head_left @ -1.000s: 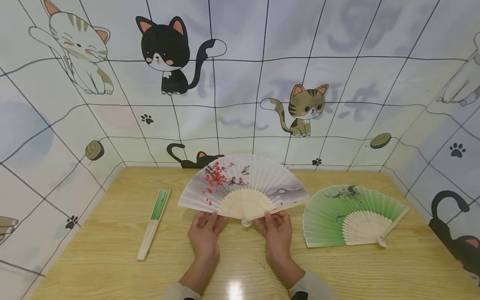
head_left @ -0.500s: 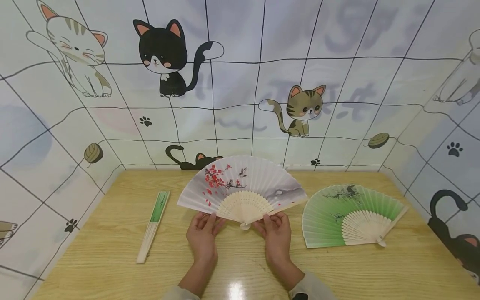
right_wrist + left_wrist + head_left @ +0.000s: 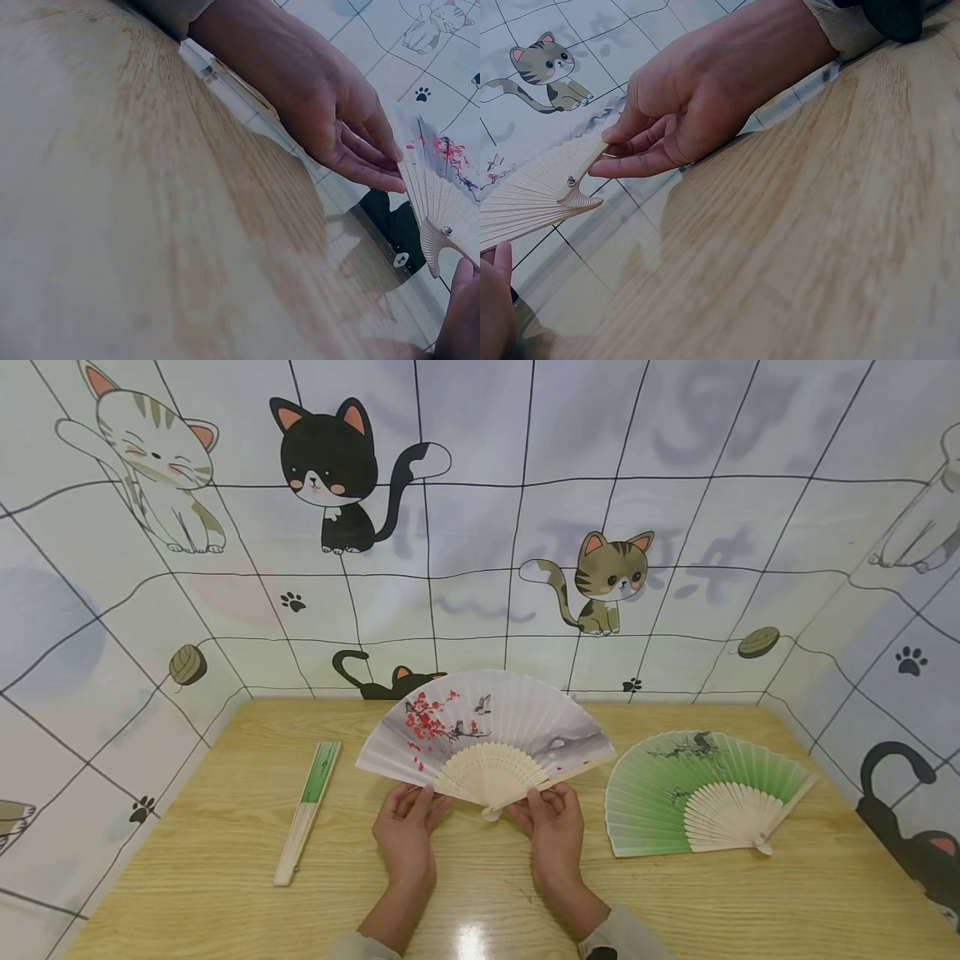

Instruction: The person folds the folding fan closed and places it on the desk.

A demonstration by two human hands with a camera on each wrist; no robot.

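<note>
Spread wide between my two hands is a pale folding fan (image 3: 525, 714) with red blossoms, small birds and light slatted ribs. My left hand (image 3: 407, 839) pinches its left outer rib between thumb and fingers. On the other side, my right hand (image 3: 557, 843) pinches the right outer rib in the same manner. The right wrist view shows the left thumb and fingertips on the rib, close to the pivot pin (image 3: 447, 231). In the left wrist view the right hand (image 3: 697, 97) grips the opposite rib. The fan stands tilted up, its face toward the head camera.
A green folding fan (image 3: 645, 810) lies spread on the wooden table (image 3: 480, 893) to the right, close beside the held fan. At the left lies a folded green fan (image 3: 306, 818). A cat-print cloth (image 3: 480, 527) rises behind and at both sides.
The head view shifts slightly. Both hands keep their hold on the pale fan, which stays spread in nearly the same place.
</note>
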